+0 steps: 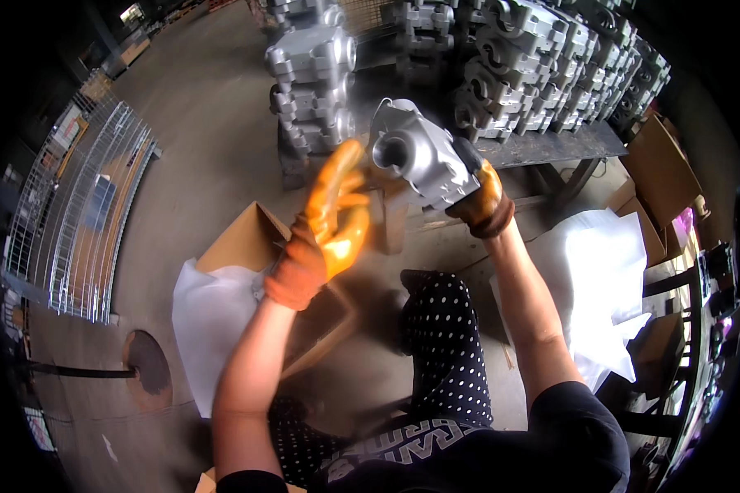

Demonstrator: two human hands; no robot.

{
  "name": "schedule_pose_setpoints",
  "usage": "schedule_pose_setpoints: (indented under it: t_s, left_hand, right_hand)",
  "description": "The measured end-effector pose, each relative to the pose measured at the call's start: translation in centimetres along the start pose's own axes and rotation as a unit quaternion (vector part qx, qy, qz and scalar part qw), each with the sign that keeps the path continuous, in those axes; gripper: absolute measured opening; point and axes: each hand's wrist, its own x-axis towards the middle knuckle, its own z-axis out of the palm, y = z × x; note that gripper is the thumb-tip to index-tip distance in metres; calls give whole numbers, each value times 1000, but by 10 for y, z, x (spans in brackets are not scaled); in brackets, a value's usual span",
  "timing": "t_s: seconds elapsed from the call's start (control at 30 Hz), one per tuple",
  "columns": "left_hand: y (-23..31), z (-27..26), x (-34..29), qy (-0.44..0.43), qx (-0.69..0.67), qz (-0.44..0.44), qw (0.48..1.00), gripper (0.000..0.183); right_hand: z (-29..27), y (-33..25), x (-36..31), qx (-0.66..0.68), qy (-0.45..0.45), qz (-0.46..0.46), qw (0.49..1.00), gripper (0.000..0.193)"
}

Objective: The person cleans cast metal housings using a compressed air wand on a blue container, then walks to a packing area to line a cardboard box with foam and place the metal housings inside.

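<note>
- Our right hand (483,200) wears an orange rubber glove and is clamped on the far end of a grey metal casting (419,156), held up in the air in front of us.
- Our left hand (330,220) wears the same kind of glove. Its fingers are spread apart and the fingertips touch the near side of the casting by its round hole.
- We see the casting's long side run from upper left to lower right. Its round open tube faces down toward us. It looks dull silver, bumpy and chunky.
- Behind it, more grey castings (543,66) sit stacked in rows on a dark bench (551,148).
- Below our hands lies an open brown cardboard box (247,242) with white paper (210,316) beside it on the grey floor.
- At the left stands a wire cage (74,214).
</note>
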Motion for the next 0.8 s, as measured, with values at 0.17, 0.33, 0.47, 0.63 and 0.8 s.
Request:
schedule_pose_setpoints:
  t_s: [0.17,0.33,0.47,0.63,0.8]
  left_hand:
    - [89,-54,7,-127,534,277,789,83]
    - [94,-97,-37,-223,313,80,920,93]
    - [71,-146,-95,-4,105,-87,991,86]
    - [32,-155,-160,299,-208,-211,907,62]
    - [-30,-164,-204,374,-438,-182,797,51]
  right_hand:
    - [40,-84,-4,583,-57,265,766,49]
    - [88,-110,6,689,-254,372,567,41]
    - [134,-115,32,702,-302,412,497,60]
    - [204,-82,32,511,-347,426,661,61]
    - [282,-36,-31,378,-384,190,821,57]
